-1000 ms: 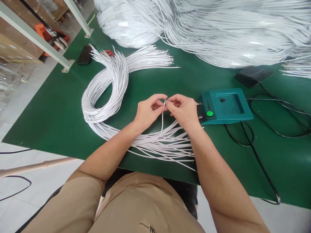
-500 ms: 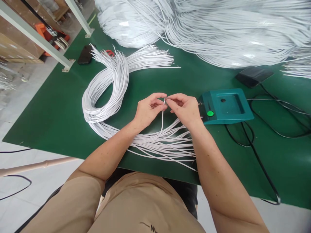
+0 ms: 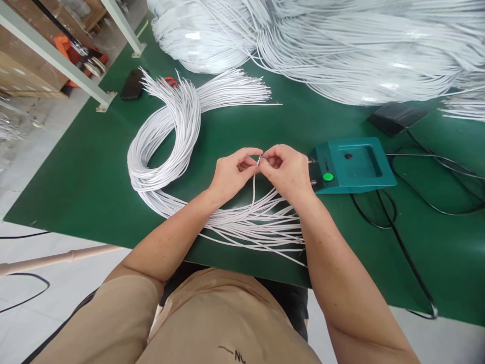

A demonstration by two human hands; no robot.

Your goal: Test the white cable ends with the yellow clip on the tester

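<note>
One white cable (image 3: 253,189) rises from the bundle to my fingertips, its end pinched between both hands. My left hand (image 3: 232,174) is closed on it with thumb and forefinger. On the same cable end, my right hand (image 3: 286,169) pinches from the other side; the tip is partly hidden by the fingers. Below my hands, a looped bundle of white cables (image 3: 162,174) lies on the green table (image 3: 94,167), its loose ends fanned out by my right forearm. Just right of my right hand stands a teal machine (image 3: 352,164) with a green button.
A large heap of white cables (image 3: 359,55) covers the back of the table. A black pedal-like block (image 3: 397,119) and black cords (image 3: 407,258) lie on the right. At the back left are a dark phone-like object (image 3: 132,84), red handles (image 3: 170,81) and a metal post (image 3: 56,55).
The pinched cable end has shifted slightly to the right, and the fingers of both hands have closed nearer together around it. The bundle and the machine have stayed in place.
</note>
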